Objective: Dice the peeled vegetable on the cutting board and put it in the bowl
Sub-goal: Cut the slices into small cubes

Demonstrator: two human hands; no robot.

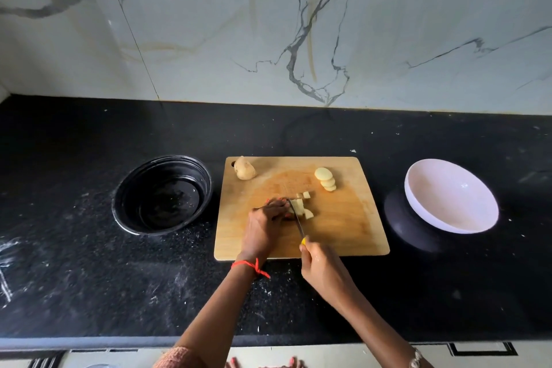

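The left hand point(264, 219) holds down the potato pieces point(298, 206) and the right hand point(321, 263) grips the knife point(297, 219). The flesh looks firm, light and likely slippery, so it is best held close behind the blade.

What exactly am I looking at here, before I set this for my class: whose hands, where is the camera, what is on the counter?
There is no machine: a person works with bare hands, and one camera worn on the head looks down at them. The left hand holds the pale vegetable being diced on a wooden cutting board; the right hand grips a yellow-handled knife, blade down in the cut. Further back on the board lie a row of slices and one larger chunk. On the black counter, a black bowl stands left of the board and a tilted white bowl to its right.
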